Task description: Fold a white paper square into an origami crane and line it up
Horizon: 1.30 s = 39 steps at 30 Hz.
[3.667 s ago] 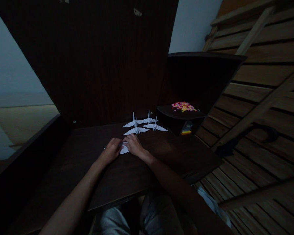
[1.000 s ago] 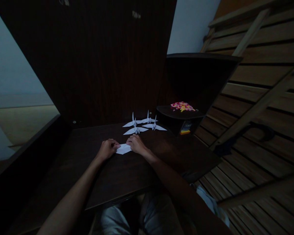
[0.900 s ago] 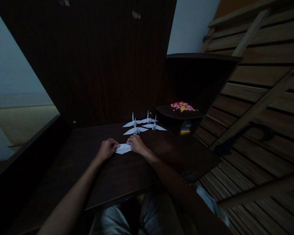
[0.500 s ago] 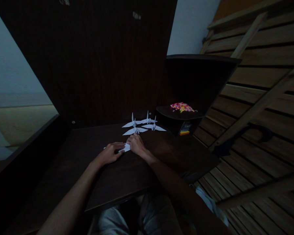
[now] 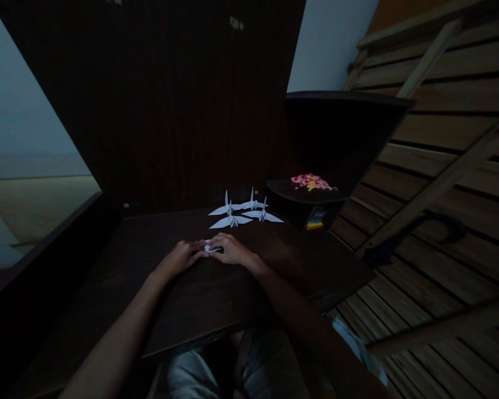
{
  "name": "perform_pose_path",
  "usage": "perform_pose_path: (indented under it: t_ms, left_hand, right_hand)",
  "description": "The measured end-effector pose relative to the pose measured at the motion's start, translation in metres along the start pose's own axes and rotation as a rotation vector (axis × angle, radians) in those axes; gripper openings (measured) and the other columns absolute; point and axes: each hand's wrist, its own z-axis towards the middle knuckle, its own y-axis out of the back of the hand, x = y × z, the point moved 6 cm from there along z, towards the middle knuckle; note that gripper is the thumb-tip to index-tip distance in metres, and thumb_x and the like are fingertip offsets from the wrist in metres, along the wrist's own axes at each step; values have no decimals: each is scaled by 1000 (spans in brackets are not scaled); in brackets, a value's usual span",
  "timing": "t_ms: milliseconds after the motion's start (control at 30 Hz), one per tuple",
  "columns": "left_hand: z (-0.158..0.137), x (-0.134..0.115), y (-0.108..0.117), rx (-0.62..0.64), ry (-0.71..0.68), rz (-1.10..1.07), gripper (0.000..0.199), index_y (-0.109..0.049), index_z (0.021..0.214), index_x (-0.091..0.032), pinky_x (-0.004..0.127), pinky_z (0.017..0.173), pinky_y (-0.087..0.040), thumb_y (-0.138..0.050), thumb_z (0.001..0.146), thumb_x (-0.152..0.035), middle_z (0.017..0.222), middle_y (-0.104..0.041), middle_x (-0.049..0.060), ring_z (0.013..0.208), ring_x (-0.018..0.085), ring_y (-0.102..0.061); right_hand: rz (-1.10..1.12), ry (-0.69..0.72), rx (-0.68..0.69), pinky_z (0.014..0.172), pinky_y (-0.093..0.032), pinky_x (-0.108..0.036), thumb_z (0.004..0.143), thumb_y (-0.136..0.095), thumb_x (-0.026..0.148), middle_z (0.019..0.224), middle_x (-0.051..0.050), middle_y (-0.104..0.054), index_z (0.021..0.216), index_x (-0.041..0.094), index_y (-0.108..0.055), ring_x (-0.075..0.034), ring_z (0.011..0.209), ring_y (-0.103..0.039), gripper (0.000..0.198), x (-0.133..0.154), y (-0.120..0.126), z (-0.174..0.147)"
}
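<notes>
On the dark desk (image 5: 183, 310), a small folded piece of white paper (image 5: 210, 249) lies between my hands. My left hand (image 5: 184, 255) has its fingers closed on the paper's left part and covers some of it. From the other side, my right hand (image 5: 231, 249) presses its fingertips and thumb on the paper, fingers bent. Both hands hide much of the folds. Just beyond my hands stand several white origami cranes (image 5: 232, 221) with pointed wings spread.
A rounded corner shelf (image 5: 276, 189) at the right carries a pile of small pink, red and yellow pieces (image 5: 311, 181). Beneath it lies a yellow item (image 5: 315, 226). A raised side panel (image 5: 45, 244) borders the desk's left; wooden slats (image 5: 419, 166) rise at right.
My right hand has shifted left and nearer to me, closer to my left hand. Less of the white paper shows between them. The cranes have stayed in place.
</notes>
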Motion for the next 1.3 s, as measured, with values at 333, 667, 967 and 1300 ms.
perform_pose_path:
  t_ms: [333,667,967,1300]
  left_hand:
    - [0,3,10,-109,-5,-35,33,-72,91,-20,35,89,-50,-49,86,-43,102,-72,7,95,23,-67]
    - [1,6,14,-220,36,-69,24,-66,84,-19,35,86,-50,-55,82,-40,100,-70,8,93,22,-65]
    - [2,12,10,-149,-33,-21,24,-71,89,-19,37,90,-49,-48,82,-24,107,-68,9,100,22,-63]
    - [0,21,6,-20,-13,-35,34,-72,99,-23,42,98,-45,-48,76,-20,120,-65,6,114,24,-58]
  right_hand:
    - [-1,-92,-58,84,-45,-27,85,-60,20,93,-6,-68,84,16,-69,-15,91,-58,10,-9,-2,4]
    - [28,-244,-156,84,-43,-29,77,-68,18,90,-5,-62,75,16,-66,-16,92,-56,3,-21,-5,4]
    - [-14,-275,-156,94,-41,-36,77,-66,14,111,-9,-62,98,17,-68,-20,109,-52,22,-19,-8,5]
    - [32,-350,100,111,-17,-55,82,-54,6,130,-4,-56,111,29,-66,-24,133,-37,39,-28,-17,4]
